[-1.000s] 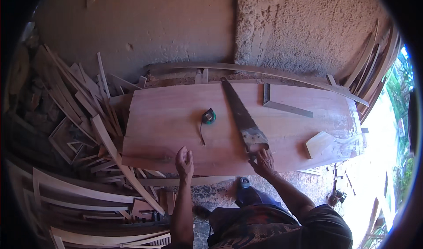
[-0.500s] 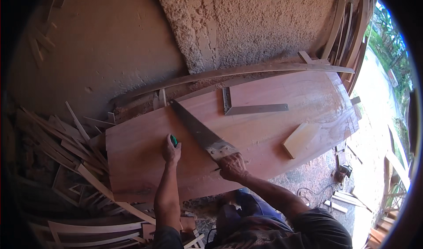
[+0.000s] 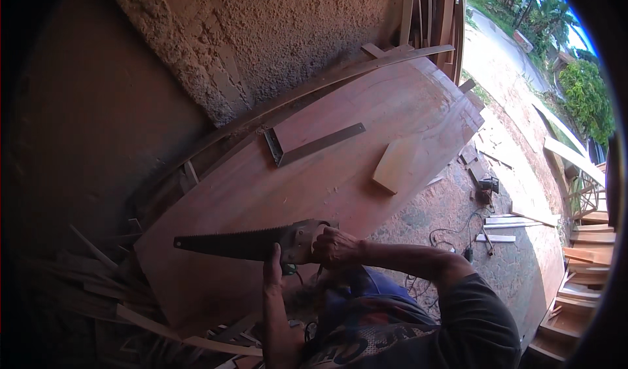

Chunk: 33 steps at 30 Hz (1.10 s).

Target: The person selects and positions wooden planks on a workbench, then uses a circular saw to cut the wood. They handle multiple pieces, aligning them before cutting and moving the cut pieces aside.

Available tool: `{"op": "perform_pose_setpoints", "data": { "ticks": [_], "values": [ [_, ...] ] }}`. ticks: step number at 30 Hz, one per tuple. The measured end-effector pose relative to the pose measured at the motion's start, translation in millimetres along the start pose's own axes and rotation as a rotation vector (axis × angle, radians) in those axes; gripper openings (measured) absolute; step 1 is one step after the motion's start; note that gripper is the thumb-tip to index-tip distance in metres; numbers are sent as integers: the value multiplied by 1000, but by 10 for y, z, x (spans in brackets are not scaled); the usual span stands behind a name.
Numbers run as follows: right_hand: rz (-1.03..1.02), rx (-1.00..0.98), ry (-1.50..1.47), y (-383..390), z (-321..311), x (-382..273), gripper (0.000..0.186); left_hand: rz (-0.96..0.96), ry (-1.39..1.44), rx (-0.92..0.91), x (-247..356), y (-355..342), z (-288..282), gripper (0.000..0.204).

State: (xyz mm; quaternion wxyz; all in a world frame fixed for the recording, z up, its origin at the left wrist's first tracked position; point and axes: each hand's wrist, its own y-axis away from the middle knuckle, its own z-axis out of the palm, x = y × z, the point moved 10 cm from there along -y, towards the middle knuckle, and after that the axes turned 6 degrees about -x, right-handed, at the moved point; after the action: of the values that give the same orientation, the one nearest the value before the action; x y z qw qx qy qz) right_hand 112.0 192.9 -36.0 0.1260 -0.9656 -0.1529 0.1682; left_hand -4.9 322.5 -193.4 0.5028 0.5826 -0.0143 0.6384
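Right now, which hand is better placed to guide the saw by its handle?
Probably the right hand: it is closed around the handle end of the saw, while the left hand is at the blade, with the tape measure at its palm.

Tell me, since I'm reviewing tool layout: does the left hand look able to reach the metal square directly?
Probably not directly: the saw blade crosses the way between the left hand and the metal square, and that hand seems to hold a green tape measure.
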Motion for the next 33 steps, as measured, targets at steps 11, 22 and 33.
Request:
{"op": "perform_pose_setpoints", "data": {
  "ticks": [11, 22, 33],
  "values": [
    [500, -772, 259, 1497, -765, 2588, 118, 267, 360, 437, -690, 1398, -760, 44],
    [-57, -1135, 247, 1486, -143, 2170, 114, 477, 888, 1287, -2501, 3902, -446, 41],
    [-276, -978, -302, 693, 1316, -1305, 96, 563, 1135, 1670, -4272, 5100, 788, 44]
  ]
}}
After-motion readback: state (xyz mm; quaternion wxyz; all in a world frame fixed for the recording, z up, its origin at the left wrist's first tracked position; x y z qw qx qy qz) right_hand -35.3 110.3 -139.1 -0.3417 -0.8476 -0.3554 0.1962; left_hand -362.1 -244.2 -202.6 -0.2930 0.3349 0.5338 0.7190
